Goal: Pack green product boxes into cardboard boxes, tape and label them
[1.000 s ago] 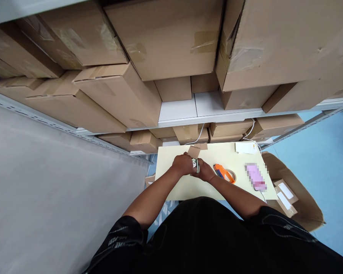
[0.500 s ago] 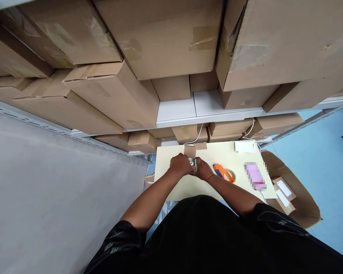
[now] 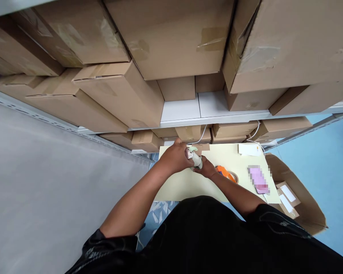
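Observation:
Both hands are above the pale yellow table [image 3: 171,188]. My left hand [image 3: 175,156] is closed on the upper left end of a small pale green and white item [image 3: 196,160] with a shiny, silvery part at that end. The item looks roughly cylindrical; its exact kind cannot be made out. Around its lower right end, my right hand [image 3: 207,167] has its fingers curled. Just behind the item, a piece of brown cardboard [image 3: 205,147] lies at the table's far edge. An orange tape dispenser [image 3: 223,170] is close to my right wrist, partly covered by the forearm.
Right of the dispenser lies a pink phone-like object [image 3: 258,179], blurred out. A white box or card [image 3: 249,149] sits at the back. An open carton [image 3: 308,205] with small boxes stands right of the table. A loaded shelf [image 3: 183,111] rises beyond.
My left hand has lifted and turned, and the pale green item is now tilted and more exposed between my hands. The camera view has shifted slightly.

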`<state>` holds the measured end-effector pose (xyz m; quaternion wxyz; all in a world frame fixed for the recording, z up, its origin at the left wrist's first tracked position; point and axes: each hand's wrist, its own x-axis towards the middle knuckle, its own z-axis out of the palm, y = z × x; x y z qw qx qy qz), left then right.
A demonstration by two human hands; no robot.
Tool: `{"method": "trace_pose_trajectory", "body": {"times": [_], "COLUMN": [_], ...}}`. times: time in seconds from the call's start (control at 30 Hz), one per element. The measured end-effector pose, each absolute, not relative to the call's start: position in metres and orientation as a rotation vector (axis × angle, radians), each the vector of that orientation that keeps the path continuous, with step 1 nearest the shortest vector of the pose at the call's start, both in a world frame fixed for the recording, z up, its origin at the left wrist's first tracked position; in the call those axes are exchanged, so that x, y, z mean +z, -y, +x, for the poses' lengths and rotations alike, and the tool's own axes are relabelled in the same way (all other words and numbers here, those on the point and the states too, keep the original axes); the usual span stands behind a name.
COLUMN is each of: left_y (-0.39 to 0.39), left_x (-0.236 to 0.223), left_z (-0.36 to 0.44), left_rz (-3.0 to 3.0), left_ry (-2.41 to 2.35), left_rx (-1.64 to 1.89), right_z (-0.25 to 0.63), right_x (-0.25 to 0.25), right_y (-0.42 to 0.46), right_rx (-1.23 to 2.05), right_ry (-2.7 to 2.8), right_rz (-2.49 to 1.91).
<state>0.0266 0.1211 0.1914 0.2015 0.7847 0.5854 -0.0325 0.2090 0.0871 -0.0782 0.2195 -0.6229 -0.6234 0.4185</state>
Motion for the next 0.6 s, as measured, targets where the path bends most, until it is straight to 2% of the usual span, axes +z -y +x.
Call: {"method": "trace_pose_trajectory", "body": {"times": [0.17, 0.37, 0.47, 0.6], "left_y": [-0.124, -0.126, -0.125, -0.12], "left_x": [0.225, 0.243, 0.238, 0.229], "left_z": [0.014, 0.007, 0.012, 0.017], "left_rz": [2.163, 2.14, 2.153, 2.181], "left_ry": [-1.563, -1.422, -1.335, -1.23], "left_rx": [0.066, 0.095, 0.093, 0.244], "right_z": [0.228, 0.255, 0.24, 0.212], "right_x": [-0.055, 0.022, 0.055, 0.074], "right_y": [-0.078, -0.049, -0.048, -0.047], "right_rx": [1.098, 0.834, 0.955, 1.158], "right_ry": [1.748, 1.745, 1.786, 1.667], "right_rz": [-1.643, -1.41, -1.254, -1.207]}}
